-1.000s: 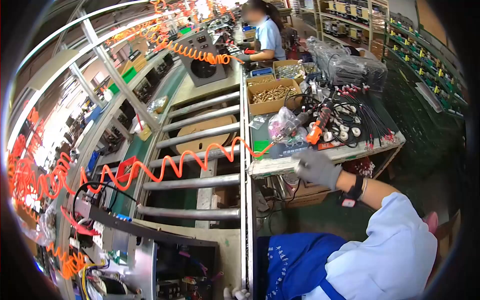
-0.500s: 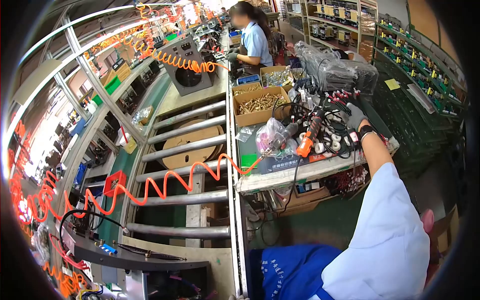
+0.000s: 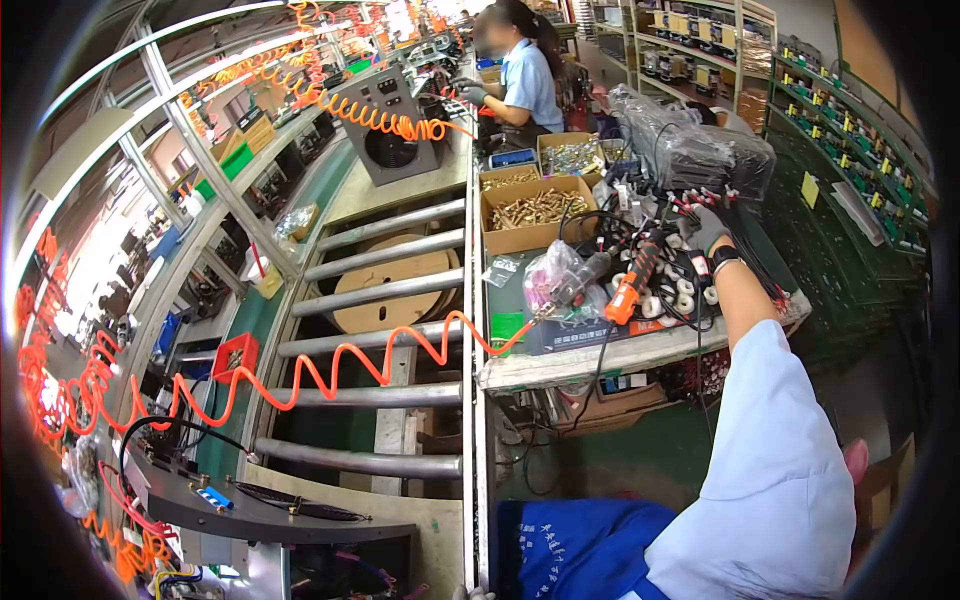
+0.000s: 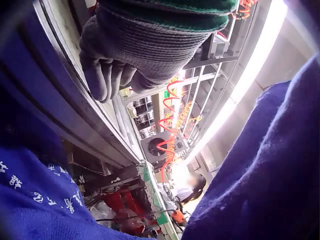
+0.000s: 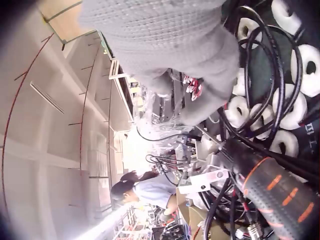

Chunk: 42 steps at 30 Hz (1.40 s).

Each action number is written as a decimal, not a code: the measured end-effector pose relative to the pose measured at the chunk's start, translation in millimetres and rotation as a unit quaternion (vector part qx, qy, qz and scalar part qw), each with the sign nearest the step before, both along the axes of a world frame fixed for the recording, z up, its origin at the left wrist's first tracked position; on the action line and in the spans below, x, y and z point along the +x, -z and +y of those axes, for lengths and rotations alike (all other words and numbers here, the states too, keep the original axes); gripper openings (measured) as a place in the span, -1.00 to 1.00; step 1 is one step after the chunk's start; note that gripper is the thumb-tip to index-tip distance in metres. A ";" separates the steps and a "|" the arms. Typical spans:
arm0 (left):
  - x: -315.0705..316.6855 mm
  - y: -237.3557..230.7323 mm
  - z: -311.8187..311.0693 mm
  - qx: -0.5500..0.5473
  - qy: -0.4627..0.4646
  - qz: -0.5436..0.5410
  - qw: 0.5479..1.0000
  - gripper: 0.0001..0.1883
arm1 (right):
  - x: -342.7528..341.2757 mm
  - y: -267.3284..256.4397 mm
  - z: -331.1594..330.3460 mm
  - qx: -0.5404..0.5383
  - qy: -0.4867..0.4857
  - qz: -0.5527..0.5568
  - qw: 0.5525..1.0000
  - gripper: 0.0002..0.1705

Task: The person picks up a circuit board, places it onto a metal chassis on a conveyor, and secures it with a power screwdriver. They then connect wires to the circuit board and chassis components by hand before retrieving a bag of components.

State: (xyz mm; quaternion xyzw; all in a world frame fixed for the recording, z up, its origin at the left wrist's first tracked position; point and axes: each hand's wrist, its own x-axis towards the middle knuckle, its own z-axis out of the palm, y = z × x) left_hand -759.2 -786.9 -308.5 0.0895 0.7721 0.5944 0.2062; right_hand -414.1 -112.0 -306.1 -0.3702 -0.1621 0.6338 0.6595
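My gloved right hand (image 3: 708,230) reaches over the black cables at the bench's right side. Red cable ends (image 5: 192,87) show between its bent fingers in the right wrist view; whether they are gripped I cannot tell. Nearer the bench front lie an orange and black power tool (image 3: 632,285) and white rings (image 3: 685,287). The tool's grip (image 5: 280,192) and several rings (image 5: 305,70) lie beside the hand in the right wrist view. My gloved left hand (image 4: 120,65) is by the metal rail, fingers loosely bent, with nothing seen in them; only its fingertips (image 3: 474,593) show at the head view's bottom edge.
A cardboard box of brass-coloured parts (image 3: 540,212) stands left of the cables, a plastic bag (image 3: 560,285) before it. A red coiled hose (image 3: 400,345) crosses the roller conveyor (image 3: 375,396). A metal chassis (image 3: 270,515) is at lower left. Another person (image 3: 528,80) works farther back.
My right hand has moved from in front of the bench's front edge onto the cables, with the arm stretched out. The head view has shifted slightly.
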 end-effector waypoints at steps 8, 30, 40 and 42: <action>0.0 2.0 8.3 0.000 -0.012 -0.025 1.000 -0.66 | -20.3 -6.8 3.7 -0.042 -0.159 -0.117 0.979 -0.72; -14.8 -3.4 5.5 0.044 0.072 0.009 0.996 -0.60 | -93.4 -299.2 -78.0 0.406 0.455 -0.765 0.209 -0.79; -16.0 -118.3 26.1 -0.020 0.045 0.508 0.860 -0.24 | -214.3 -257.2 -405.4 0.566 -0.343 -0.319 0.678 -0.56; -10.2 -123.8 9.4 -0.063 0.061 0.524 0.847 -0.40 | -246.2 -229.1 -444.7 0.515 -0.408 -0.162 0.736 -0.72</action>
